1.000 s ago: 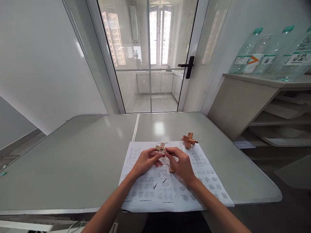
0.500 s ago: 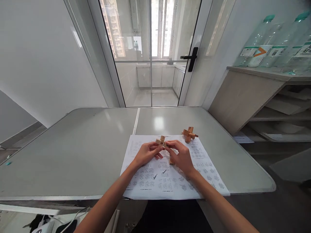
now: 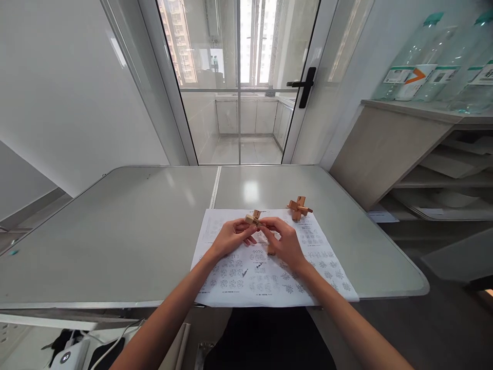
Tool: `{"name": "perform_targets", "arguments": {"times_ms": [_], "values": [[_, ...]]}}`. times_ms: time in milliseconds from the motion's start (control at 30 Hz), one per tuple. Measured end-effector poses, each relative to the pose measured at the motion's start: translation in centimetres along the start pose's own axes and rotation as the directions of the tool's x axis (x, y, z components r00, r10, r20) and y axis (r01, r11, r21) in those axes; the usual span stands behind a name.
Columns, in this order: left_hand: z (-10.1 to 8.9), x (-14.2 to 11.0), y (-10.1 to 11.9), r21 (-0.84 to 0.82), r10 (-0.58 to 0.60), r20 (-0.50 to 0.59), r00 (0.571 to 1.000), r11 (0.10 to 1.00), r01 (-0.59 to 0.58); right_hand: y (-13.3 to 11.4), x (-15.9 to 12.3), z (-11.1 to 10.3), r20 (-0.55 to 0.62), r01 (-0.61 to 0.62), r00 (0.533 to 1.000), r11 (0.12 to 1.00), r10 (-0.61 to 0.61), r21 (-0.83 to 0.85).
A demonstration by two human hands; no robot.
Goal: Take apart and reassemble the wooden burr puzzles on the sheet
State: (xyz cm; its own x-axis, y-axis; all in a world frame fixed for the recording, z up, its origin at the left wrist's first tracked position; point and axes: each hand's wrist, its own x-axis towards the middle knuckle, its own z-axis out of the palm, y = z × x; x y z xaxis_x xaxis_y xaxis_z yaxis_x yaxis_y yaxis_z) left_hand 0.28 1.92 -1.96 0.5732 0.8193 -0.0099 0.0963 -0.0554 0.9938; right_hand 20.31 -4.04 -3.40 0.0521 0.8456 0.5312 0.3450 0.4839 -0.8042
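Between my hands, just above a printed sheet point(image 3: 239, 285), is a small cluster of interlocking wooden puzzle pieces point(image 3: 252, 218). My left hand point(image 3: 233, 237) is closed on its left side, thumb towards me. My right hand point(image 3: 285, 239) pinches its right side, and the fingertips of both hands nearly meet. A loose wooden block point(image 3: 271, 250) lies on the sheet beneath my right hand, partly covered by it. Near the sheet's far right corner stands another cross-shaped wooden puzzle point(image 3: 299, 208). The sheet carries rows of small line drawings.
The grey table point(image 3: 115, 241) extends far to the left, with a pale seam across it. Large plastic bottles point(image 3: 408, 67) stand on a shelf unit point(image 3: 408, 139) at the right. Beyond the table is a glass door point(image 3: 258, 118) with a black handle point(image 3: 306, 87).
The whole view has shifted slightly, so everything sits a little higher. Both hands still hold the puzzle pieces, with a small change in the right fingers and the pieces' tilt.
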Motion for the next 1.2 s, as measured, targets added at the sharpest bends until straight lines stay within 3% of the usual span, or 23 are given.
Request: {"name": "perform_targets", "arguments": {"times_ms": [233,667,967,1200], "values": [[0.1,0.1,-0.1,0.003,0.002,0.002,1.0,1.0,-0.002,0.5,0.0,-0.1,-0.019,-0.054,0.998,0.998,0.054,-0.009],[0.3,-0.2,0.7,0.027,-0.024,-0.012,1.0,0.999,0.025,0.4,-0.1,-0.1,-0.049,0.127,0.989,0.973,-0.139,-0.195],[0.3,-0.1,0.9,0.033,-0.038,0.0,0.999,0.999,0.038,0.6,-0.1,-0.1,-0.064,0.171,0.98,0.962,-0.188,-0.215],[0.1,-0.1,1.3,-0.006,-0.033,-0.016,0.999,0.999,0.033,0.3,-0.3,-0.2,-0.04,0.086,0.995,0.98,-0.095,-0.18]]}}
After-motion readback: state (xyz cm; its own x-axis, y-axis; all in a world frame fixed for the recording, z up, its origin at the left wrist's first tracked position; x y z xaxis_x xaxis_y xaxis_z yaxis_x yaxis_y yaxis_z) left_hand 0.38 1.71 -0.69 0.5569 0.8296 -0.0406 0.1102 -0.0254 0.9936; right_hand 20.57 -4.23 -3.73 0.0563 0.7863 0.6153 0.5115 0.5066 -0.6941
